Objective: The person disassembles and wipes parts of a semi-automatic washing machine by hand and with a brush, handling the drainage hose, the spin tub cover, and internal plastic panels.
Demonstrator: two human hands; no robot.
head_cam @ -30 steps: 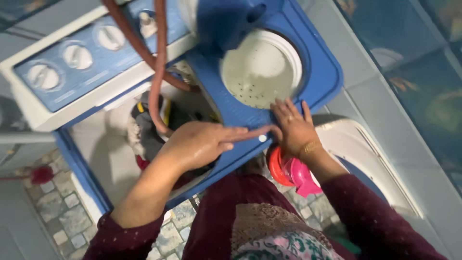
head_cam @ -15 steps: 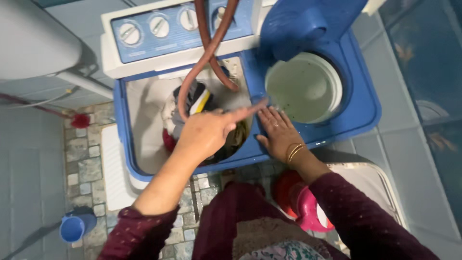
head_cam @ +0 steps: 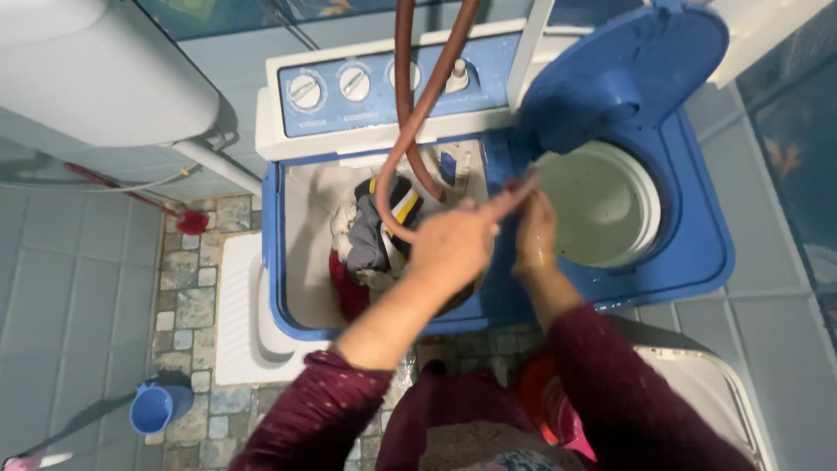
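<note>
While the camera looks straight down, both hands meet over the middle of a blue and white washing machine (head_cam: pixel 697 253). The left hand (head_cam: pixel 453 249) is closed, and it pinches the end of a brown hose (head_cam: pixel 410 113) between thumb and fingers. The right hand (head_cam: pixel 534 235) is right beside it, and its fingers curl up to the same hose end, so the two hands are pressed close together. I cannot tell how hard the right hand grips, because that part is blurry.

The hose comes down from the top of the picture, crosses the white panel with three round knobs (head_cam: pixel 340 85), bends in a loop over the wash tub (head_cam: pixel 301 253), and comes up again to the hands. The hose end sits over the wall between the two tubs.

The wash tub is on the left side of the machine. Inside it lies a pile of clothes (head_cam: pixel 375 235) in grey, white, black, yellow and red. On the right side is the round spin tub (head_cam: pixel 602 205), which looks pale and wet inside. Its blue lid (head_cam: pixel 628 74) stands open above it.

Both arms wear dark red sleeves (head_cam: pixel 610 384). On the tiled floor at the left stands a small blue cup (head_cam: pixel 155 406), well apart from the machine. A red brush (head_cam: pixel 190 220) lies near the wall.
</note>
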